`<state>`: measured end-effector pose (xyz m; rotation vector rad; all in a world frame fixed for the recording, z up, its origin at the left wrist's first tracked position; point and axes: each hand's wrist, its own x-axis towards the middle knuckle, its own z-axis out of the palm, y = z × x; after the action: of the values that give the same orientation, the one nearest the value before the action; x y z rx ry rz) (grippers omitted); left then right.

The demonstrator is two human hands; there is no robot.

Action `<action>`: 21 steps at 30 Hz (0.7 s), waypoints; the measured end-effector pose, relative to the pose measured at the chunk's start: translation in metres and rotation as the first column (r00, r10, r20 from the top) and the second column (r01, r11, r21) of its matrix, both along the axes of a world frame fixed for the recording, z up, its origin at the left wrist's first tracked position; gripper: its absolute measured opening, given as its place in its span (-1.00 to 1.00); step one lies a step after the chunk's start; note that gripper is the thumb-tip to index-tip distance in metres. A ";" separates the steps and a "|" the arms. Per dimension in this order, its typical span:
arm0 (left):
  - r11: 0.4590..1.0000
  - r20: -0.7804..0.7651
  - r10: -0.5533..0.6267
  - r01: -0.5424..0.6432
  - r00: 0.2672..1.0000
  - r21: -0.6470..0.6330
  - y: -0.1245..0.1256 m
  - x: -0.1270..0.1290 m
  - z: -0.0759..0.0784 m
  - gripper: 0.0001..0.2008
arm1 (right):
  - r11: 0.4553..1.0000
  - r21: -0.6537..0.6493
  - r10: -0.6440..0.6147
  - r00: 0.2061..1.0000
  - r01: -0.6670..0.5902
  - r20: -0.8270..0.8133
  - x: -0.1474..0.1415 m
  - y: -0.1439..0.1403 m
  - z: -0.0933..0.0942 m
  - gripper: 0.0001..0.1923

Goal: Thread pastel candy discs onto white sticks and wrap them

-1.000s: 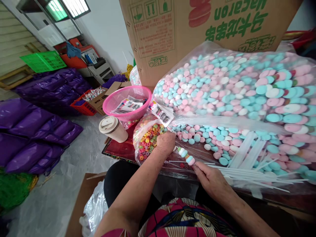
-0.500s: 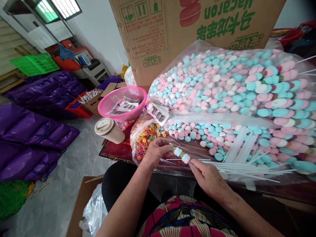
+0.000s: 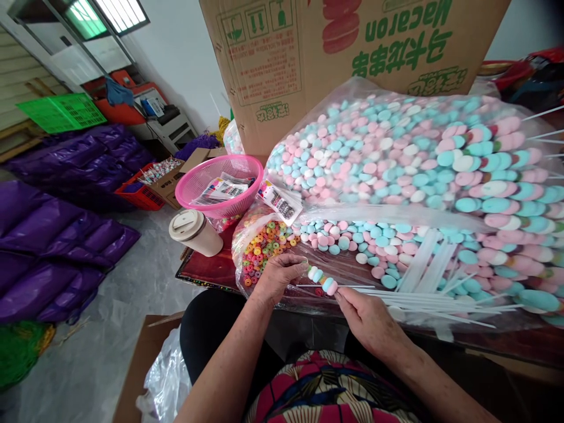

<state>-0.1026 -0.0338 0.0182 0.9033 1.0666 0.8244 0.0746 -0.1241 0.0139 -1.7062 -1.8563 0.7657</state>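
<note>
My right hand [image 3: 369,318] pinches a thin stick threaded with several pastel candies, the candy skewer [image 3: 322,280], at its near end. My left hand [image 3: 278,275] has its fingertips closed at the skewer's far tip, right beside a clear bag of colourful ring candies [image 3: 261,244]. What the left fingers pinch is too small to make out. A big clear bag of pink, blue and white candy discs [image 3: 396,158] lies behind both hands, with loose discs [image 3: 352,241] spilling at its mouth. A bundle of white sticks [image 3: 440,299] lies to the right of my right hand.
A lidded paper cup [image 3: 195,232] lies on the dark tray edge [image 3: 207,273]. A pink basket [image 3: 220,187] holds printed labels. A large cardboard box [image 3: 335,53] stands behind. Purple bags [image 3: 57,247] cover the floor at left, with a green crate [image 3: 61,111] beyond.
My left hand drew back from the ring candy bag to the skewer's tip. The right hand and the skewer shifted slightly left.
</note>
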 end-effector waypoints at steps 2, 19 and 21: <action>0.999 -0.011 -0.012 0.012 1.000 0.044 -0.003 0.001 0.000 -0.74 | 1.000 -0.022 -0.015 1.000 0.015 0.016 0.000 0.000 0.000 -0.60; 0.955 0.442 0.282 -0.205 0.852 -0.216 -0.024 0.064 0.007 -0.80 | 0.998 -0.061 -0.014 0.977 0.001 -0.213 -0.009 -0.002 -0.001 -0.67; 0.949 0.389 0.311 -0.264 0.867 -0.170 -0.029 0.072 0.005 -0.77 | 0.997 -0.056 -0.059 0.980 0.050 -0.188 -0.010 -0.002 -0.007 -0.64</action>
<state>-0.0304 -0.0632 0.0235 0.4460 0.8703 1.1368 0.0643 -0.1257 0.0069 -1.6462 -1.6683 0.9262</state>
